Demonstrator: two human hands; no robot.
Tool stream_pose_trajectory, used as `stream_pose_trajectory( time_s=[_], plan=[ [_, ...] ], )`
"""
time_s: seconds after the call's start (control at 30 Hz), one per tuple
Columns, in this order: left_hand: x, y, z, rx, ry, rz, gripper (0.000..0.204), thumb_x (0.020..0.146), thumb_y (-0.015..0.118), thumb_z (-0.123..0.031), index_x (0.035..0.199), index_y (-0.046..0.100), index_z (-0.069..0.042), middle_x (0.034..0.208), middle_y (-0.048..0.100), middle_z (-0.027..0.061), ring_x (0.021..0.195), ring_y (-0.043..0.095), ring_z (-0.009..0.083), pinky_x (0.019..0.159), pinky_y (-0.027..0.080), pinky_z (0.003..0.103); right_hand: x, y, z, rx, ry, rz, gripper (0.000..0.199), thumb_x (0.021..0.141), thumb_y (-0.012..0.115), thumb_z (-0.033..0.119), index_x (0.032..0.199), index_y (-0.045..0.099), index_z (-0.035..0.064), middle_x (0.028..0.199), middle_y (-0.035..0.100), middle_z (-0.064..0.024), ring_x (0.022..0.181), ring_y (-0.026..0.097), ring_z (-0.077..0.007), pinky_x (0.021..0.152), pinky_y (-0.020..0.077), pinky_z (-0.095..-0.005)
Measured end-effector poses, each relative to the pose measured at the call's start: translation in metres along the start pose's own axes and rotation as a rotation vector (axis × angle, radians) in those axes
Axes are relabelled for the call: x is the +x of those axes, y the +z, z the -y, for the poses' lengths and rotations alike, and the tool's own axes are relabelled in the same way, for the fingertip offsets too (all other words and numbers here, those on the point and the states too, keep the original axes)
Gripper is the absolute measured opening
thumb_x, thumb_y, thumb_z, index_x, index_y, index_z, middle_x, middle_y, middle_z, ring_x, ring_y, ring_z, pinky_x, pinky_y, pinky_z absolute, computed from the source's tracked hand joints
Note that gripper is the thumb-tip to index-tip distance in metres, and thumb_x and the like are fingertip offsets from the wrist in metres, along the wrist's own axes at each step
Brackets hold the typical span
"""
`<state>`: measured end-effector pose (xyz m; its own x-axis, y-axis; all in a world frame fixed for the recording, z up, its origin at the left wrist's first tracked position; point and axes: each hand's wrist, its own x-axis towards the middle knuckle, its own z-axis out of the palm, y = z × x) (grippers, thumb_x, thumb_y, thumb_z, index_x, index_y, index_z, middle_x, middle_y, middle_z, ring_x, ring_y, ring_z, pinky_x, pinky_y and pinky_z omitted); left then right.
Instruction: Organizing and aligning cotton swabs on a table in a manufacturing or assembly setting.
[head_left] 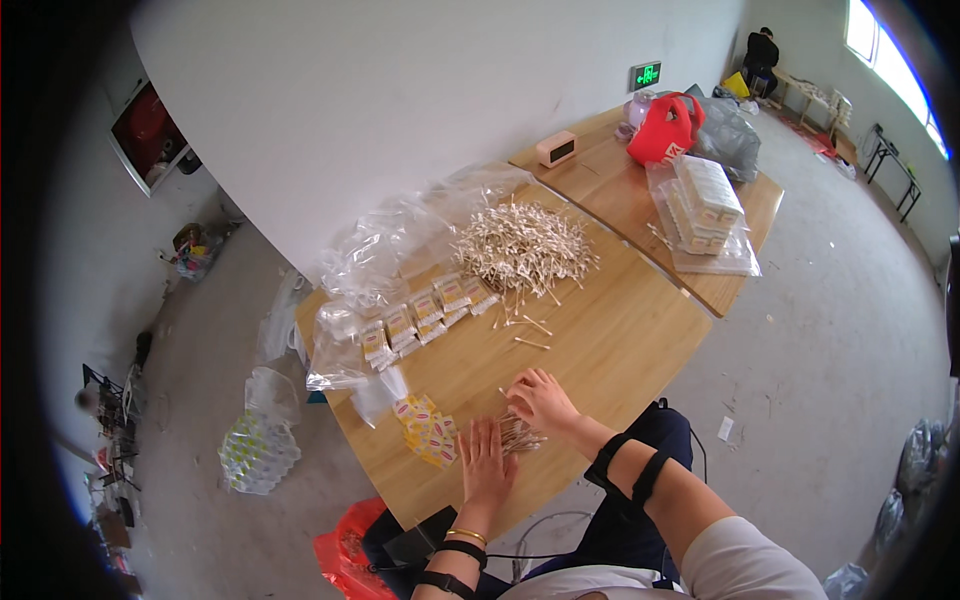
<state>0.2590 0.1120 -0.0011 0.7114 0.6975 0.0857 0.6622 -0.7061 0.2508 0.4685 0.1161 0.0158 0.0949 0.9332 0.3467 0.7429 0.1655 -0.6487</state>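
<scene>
Small bundle of cotton swabs point(520, 435), lying flat on table edge, sticks aligned.

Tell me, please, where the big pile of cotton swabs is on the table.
In the head view, the big pile of cotton swabs lies at the far middle of the wooden table, right of the clear plastic bags and beyond both hands.

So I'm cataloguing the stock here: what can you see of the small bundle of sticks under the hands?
The small bundle of sticks is a loose cluster of thin, pale, wood-coloured sticks lying flat near the edge of the wooden table. The left hand lies flat beside it, touching it; the right hand rests over its far side.
</scene>
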Motion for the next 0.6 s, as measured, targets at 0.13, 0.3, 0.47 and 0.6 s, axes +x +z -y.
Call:
stream_pose_trajectory(
  time_s=[0.13,0.3,0.47,0.6],
  plan=[
    [0.009,0.003,-0.009,-0.020,-0.038,-0.011,0.081,0.093,0.054,-0.045,0.153,0.025,0.002,0.158,0.029,0.0180,0.149,0.022,0.0379,0.120,0.008,0.061,0.007,0.004,-0.005,-0.117,0.107,0.078,0.011,0.078,0.070,0.013,0.088,0.065,0.0116,0.102,0.061,-0.0068,0.107,0.054,-0.0291,0.091,0.0447,-0.0415],
    [0.011,0.008,-0.013,-0.025,-0.041,-0.089,0.093,0.085,0.068,-0.047,0.153,0.025,0.001,0.156,0.032,0.0190,0.147,0.026,0.0373,0.119,0.014,0.061,0.026,0.022,-0.016,-0.202,0.207,0.118,0.003,0.079,0.065,0.014,0.081,0.067,0.0132,0.100,0.062,-0.0081,0.105,0.055,-0.0292,0.086,0.0456,-0.0404],
    [0.010,0.010,-0.011,-0.179,-0.089,-0.184,0.101,0.079,0.077,-0.041,0.153,0.023,0.000,0.153,0.033,0.0224,0.145,0.028,0.0399,0.118,0.018,0.061,0.016,0.029,-0.006,-0.049,0.003,0.232,0.009,0.080,0.064,0.013,0.087,0.070,0.0136,0.103,0.063,-0.0079,0.106,0.055,-0.0300,0.089,0.0460,-0.0420],
    [0.013,0.009,-0.011,-0.251,-0.064,-0.167,0.100,0.079,0.076,-0.039,0.154,0.023,-0.002,0.153,0.033,0.0222,0.145,0.027,0.0400,0.119,0.018,0.060,0.000,0.000,-0.024,0.108,0.151,0.079,0.019,0.080,0.065,0.011,0.098,0.071,0.0129,0.114,0.062,-0.0070,0.114,0.052,-0.0299,0.097,0.0442,-0.0439]
  ],
)
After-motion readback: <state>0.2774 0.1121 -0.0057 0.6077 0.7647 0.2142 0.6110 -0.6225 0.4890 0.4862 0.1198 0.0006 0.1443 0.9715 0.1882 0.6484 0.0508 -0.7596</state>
